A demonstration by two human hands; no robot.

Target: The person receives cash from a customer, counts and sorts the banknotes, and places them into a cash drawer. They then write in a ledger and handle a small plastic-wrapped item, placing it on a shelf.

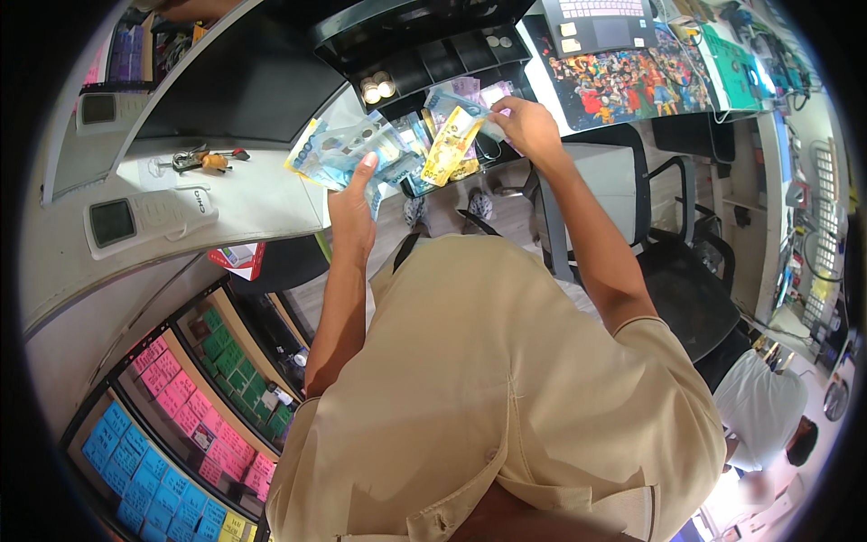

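My left hand is closed round a fanned bunch of mostly blue banknotes, its thumb pressed on top. To the right, over the front of a black cash drawer, my right hand pinches the edge of a bluish banknote. A yellow banknote slants across the drawer's front, between both hands. Purple banknotes lie behind it, close to my right fingertips. Upright stacks of coins stand in the drawer's left part, and a few loose coins lie at its far right.
A dark monitor stands left of the drawer. Keys and a white handheld device lie on the white counter. A laptop and a colourful mat are at right. Office chairs and a person in white are farther right.
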